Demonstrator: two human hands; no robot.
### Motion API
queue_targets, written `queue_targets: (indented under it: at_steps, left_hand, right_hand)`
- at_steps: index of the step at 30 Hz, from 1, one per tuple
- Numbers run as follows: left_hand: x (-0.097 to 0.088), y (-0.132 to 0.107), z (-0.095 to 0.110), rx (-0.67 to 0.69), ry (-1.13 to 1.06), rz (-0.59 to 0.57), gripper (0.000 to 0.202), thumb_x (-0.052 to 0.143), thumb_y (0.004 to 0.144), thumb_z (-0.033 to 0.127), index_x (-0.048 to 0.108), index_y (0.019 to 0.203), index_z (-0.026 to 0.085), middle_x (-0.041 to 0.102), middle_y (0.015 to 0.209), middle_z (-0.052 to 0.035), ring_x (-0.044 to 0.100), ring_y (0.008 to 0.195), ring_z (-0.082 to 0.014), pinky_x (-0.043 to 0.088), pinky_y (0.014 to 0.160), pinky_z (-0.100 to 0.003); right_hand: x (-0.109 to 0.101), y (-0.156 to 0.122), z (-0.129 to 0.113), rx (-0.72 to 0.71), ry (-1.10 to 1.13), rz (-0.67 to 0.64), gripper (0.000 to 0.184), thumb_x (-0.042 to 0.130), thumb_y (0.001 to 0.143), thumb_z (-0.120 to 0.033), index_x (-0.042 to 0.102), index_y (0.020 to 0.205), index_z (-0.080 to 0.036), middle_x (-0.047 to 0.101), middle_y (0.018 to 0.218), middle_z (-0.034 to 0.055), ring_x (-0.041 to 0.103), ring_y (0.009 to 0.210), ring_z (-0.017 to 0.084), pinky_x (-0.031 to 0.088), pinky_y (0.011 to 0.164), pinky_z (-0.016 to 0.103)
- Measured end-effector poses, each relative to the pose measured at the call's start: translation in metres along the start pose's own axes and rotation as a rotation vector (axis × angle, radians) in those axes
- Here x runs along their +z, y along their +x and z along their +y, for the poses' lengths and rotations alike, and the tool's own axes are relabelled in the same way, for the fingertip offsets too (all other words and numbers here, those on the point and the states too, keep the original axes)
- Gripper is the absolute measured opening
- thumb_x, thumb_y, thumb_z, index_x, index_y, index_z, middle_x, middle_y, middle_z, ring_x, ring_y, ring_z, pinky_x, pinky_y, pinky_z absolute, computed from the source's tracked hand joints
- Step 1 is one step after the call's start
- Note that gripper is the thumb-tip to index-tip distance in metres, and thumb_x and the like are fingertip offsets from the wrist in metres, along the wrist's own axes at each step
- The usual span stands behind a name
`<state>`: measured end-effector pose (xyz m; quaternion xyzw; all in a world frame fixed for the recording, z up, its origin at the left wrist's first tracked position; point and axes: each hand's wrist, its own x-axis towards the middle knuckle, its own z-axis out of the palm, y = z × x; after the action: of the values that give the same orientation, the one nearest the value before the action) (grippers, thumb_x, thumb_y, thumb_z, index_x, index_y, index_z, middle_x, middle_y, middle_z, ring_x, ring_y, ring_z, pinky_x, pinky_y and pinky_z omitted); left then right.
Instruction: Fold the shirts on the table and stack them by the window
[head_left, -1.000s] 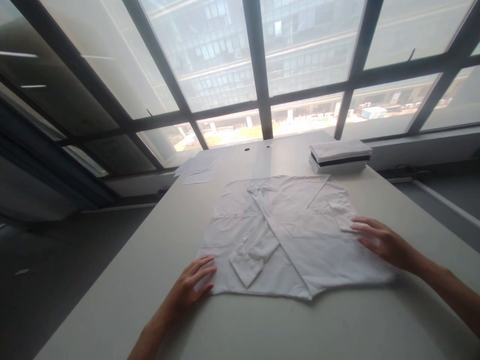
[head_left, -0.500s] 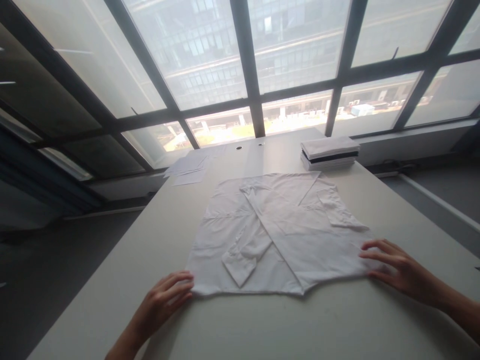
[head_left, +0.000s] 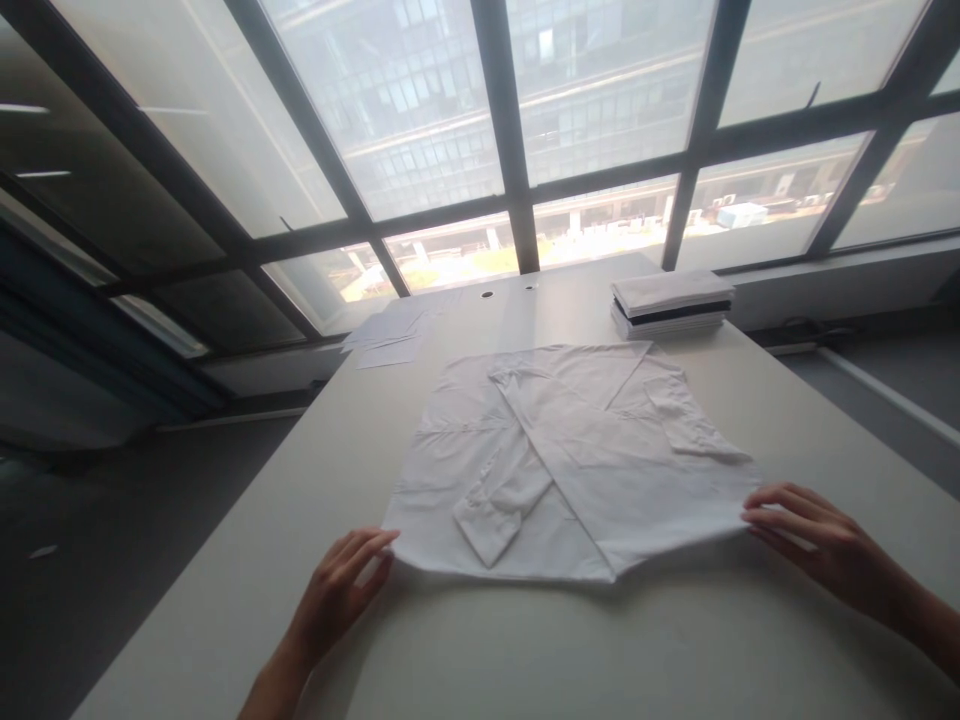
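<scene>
A white long-sleeved shirt (head_left: 585, 450) lies spread on the white table (head_left: 480, 660), its front panels overlapping and its sleeves folded inward. One cuff points toward me left of the middle; the other sleeve lies along the right side. My left hand (head_left: 341, 585) pinches the near left corner of the hem between thumb and fingers. At the near right corner, my right hand (head_left: 814, 535) grips the hem the same way. Between the two hands the hem is slightly raised off the tabletop.
Behind the shirt at the right stands a stack of folded white cloth (head_left: 671, 300) with a dark layer in it. Several sheets of paper (head_left: 390, 335) lie at the far left of the table. Large framed windows (head_left: 517, 180) rise beyond the far edge.
Both hands have closed on the hem corners and lifted the near edge a little. The whole view has shifted slightly.
</scene>
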<state>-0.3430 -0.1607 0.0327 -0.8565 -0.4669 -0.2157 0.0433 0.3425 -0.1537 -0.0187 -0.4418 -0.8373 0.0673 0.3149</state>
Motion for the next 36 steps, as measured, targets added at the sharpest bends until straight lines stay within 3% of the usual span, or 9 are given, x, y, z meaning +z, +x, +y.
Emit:
queue_targets:
  at_steps: [7,12,15,19,23,26,31,36]
  left_hand:
    - [-0.010,0.013,0.009,0.007,-0.053,0.085,0.010,0.059,0.089,0.016,0.066,0.090,0.023,0.067,0.088,-0.0049,0.066,0.085,-0.0193,0.055,0.076,-0.029]
    - [-0.022,0.033,0.013,-0.058,-0.126,0.206,0.007,0.060,0.089,0.019,0.066,0.090,0.023,0.066,0.092,-0.0065,0.066,0.089,-0.0201,0.056,0.076,-0.031]
    - [-0.020,0.052,0.008,-0.112,-0.196,0.259,0.005,0.059,0.092,0.022,0.064,0.092,0.022,0.066,0.096,-0.0065,0.065,0.091,-0.0194,0.056,0.079,-0.032]
    - [-0.002,0.079,-0.004,-0.273,-0.274,0.353,0.016,0.057,0.096,0.034,0.063,0.094,0.020,0.068,0.095,-0.0060,0.066,0.091,-0.0194,0.056,0.083,-0.032]
    - [0.020,0.101,-0.017,-0.501,-0.311,0.419,0.032,0.061,0.091,0.048,0.064,0.102,0.018,0.070,0.092,-0.0051,0.068,0.080,-0.0189,0.058,0.073,-0.030]
    - [0.035,0.112,-0.028,-0.609,-0.401,0.396,0.043,0.063,0.087,0.054,0.063,0.109,0.017,0.070,0.089,-0.0049,0.069,0.077,-0.0196,0.057,0.066,-0.028]
    - [0.059,0.118,-0.047,-0.666,-0.387,0.297,0.048,0.063,0.083,0.058,0.065,0.106,0.017,0.070,0.088,-0.0050,0.068,0.069,-0.0194,0.055,0.061,-0.028]
    - [0.076,0.120,-0.057,-0.638,-0.208,0.220,0.040,0.056,0.087,0.052,0.066,0.108,0.020,0.071,0.088,-0.0042,0.065,0.066,-0.0188,0.054,0.065,-0.030]
  right_hand:
    - [-0.007,0.004,0.003,0.072,0.023,0.069,0.011,0.066,0.092,-0.032,0.073,0.099,-0.030,0.073,0.102,0.0038,0.069,0.099,0.025,0.057,0.086,0.039]
    - [-0.018,0.025,0.002,0.080,0.091,0.179,0.010,0.068,0.090,-0.031,0.073,0.099,-0.031,0.073,0.102,0.0045,0.069,0.096,0.027,0.057,0.085,0.041]
    - [-0.024,0.051,0.001,0.110,0.109,0.237,0.008,0.067,0.091,-0.032,0.072,0.095,-0.028,0.071,0.102,0.0064,0.068,0.095,0.025,0.056,0.085,0.038]
    - [-0.025,0.087,0.005,0.220,0.123,0.231,0.017,0.061,0.096,-0.038,0.069,0.093,-0.024,0.071,0.101,0.0075,0.067,0.094,0.022,0.054,0.082,0.032]
    - [-0.015,0.111,0.019,0.365,0.130,0.221,0.028,0.060,0.094,-0.050,0.068,0.093,-0.023,0.074,0.091,0.0073,0.069,0.085,0.024,0.054,0.075,0.032]
    - [-0.002,0.120,0.035,0.453,0.115,0.241,0.033,0.062,0.090,-0.054,0.071,0.094,-0.022,0.076,0.091,0.0089,0.071,0.085,0.026,0.054,0.078,0.035]
    - [0.022,0.126,0.057,0.516,0.063,0.216,0.039,0.059,0.087,-0.055,0.073,0.092,-0.019,0.078,0.093,0.0100,0.072,0.090,0.030,0.054,0.084,0.041]
    - [0.035,0.126,0.068,0.573,-0.049,0.107,0.039,0.056,0.087,-0.053,0.075,0.095,-0.021,0.078,0.095,0.0093,0.072,0.087,0.030,0.052,0.076,0.038]
